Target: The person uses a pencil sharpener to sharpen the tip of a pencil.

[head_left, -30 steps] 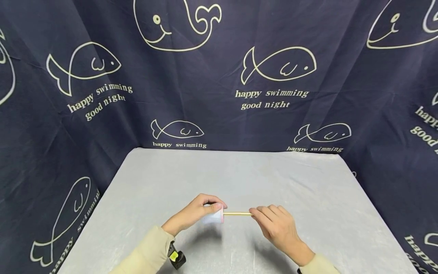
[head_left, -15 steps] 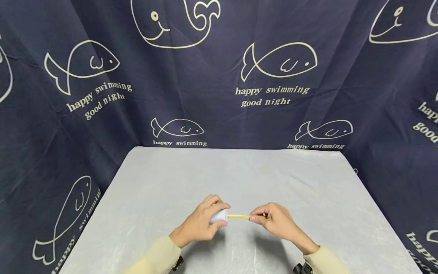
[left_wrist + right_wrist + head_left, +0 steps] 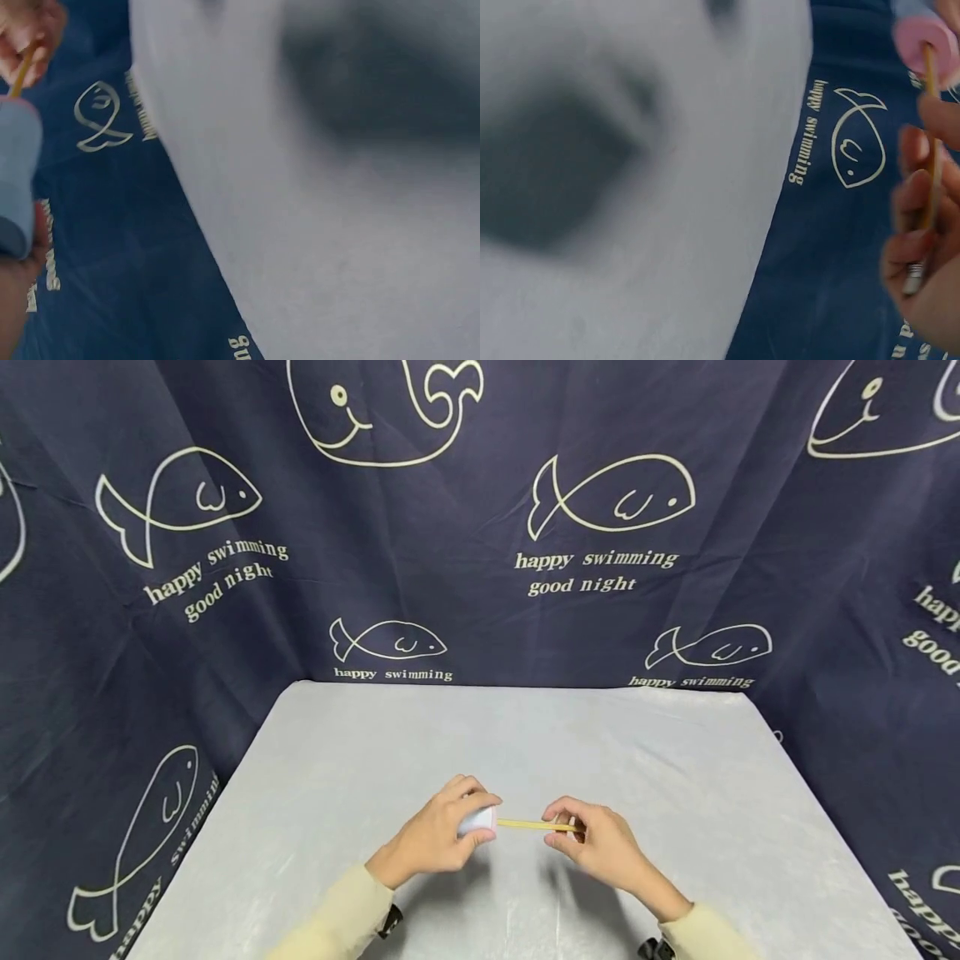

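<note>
My left hand [image 3: 437,835] grips a light blue pencil sharpener [image 3: 476,821], thumb below and fingers over the top. Its pink end [image 3: 913,46] faces right, with a hole in the middle. A yellow pencil [image 3: 522,824] runs from that hole across to my right hand [image 3: 609,847]. There the fingers curl about the shaft, and in the head view the thumb is spread a little from it. The right wrist view shows the pencil's metal band and eraser end [image 3: 913,278] lying at the curled fingers. The pencil's other end is hidden inside the sharpener.
Both hands are above a table with a pale grey cloth [image 3: 510,743], their shadows falling on it. Dark blue curtains [image 3: 480,585] printed with white fish and lettering stand behind the table and along both sides.
Both hands have turned about the pencil's line since a second ago. The right fingers have loosened from a close pinch at half a second ago and lie further along the pencil.
</note>
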`<state>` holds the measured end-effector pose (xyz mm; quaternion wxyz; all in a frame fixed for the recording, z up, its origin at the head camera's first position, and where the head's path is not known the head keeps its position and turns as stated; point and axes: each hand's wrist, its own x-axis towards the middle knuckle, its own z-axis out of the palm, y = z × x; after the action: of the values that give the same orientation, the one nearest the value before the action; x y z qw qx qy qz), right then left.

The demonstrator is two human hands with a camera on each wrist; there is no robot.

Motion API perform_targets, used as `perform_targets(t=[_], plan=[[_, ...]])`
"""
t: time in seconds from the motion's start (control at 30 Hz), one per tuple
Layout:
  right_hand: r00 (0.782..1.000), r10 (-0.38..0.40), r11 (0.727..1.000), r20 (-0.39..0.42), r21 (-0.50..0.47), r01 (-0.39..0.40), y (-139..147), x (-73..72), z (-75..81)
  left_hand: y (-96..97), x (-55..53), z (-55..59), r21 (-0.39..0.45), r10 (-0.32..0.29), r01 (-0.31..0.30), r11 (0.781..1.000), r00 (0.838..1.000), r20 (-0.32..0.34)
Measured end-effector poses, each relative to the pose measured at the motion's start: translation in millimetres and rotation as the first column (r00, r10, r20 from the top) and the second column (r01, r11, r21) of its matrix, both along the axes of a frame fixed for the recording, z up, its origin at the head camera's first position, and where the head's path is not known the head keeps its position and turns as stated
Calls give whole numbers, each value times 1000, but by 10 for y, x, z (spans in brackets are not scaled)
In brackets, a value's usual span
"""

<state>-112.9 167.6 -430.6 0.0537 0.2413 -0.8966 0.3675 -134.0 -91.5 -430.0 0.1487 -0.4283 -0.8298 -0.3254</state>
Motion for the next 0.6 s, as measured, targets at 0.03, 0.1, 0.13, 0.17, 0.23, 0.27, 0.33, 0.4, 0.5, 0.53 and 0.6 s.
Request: perform_targets(t=[0.03, 0.1, 0.13, 0.17, 0.23, 0.27, 0.33, 0.4, 0.5, 0.53, 0.6], plan=[[994, 4, 1000, -108, -3, -4, -16, 3, -29, -20, -8, 36, 10, 9, -10, 1000, 997, 80], [943, 12, 1000, -334, -5, -14, -44, -1, -76, -60, -28, 99, 21, 24, -30, 999, 970, 240], [898, 12, 1000, -440, 1, -13, -53, -11, -88, -74, -41, 127, 32, 25, -37, 999, 947, 319], [844, 14, 1000, -537, 11, -10, -63, -24, -94, -87, -55, 150, 47, 18, -40, 998, 917, 398], [722, 24, 1000, -692, 28, -6, -86, -51, -86, -116, -80, 183, 79, -9, -40, 996, 842, 539], [660, 29, 999, -751, 40, 2, -100, -64, -75, -129, -90, 192, 102, -30, -40, 994, 794, 608], [535, 38, 998, -844, 61, 26, -132, -83, -38, -150, -105, 200, 170, -97, -42, 985, 680, 727], [429, 44, 997, -902, 67, 39, -163, -89, 6, -157, -104, 204, 248, -178, -52, 967, 555, 812], [332, 50, 997, -942, 66, 37, -198, -86, 63, -144, -78, 201, 306, -243, -63, 950, 465, 851], [326, 50, 998, -944, 63, 29, -202, -81, 73, -131, -64, 199, 299, -236, -56, 953, 485, 842], [377, 51, 998, -925, 58, 7, -192, -64, 73, -95, -29, 187, 258, -190, -33, 966, 585, 788]])
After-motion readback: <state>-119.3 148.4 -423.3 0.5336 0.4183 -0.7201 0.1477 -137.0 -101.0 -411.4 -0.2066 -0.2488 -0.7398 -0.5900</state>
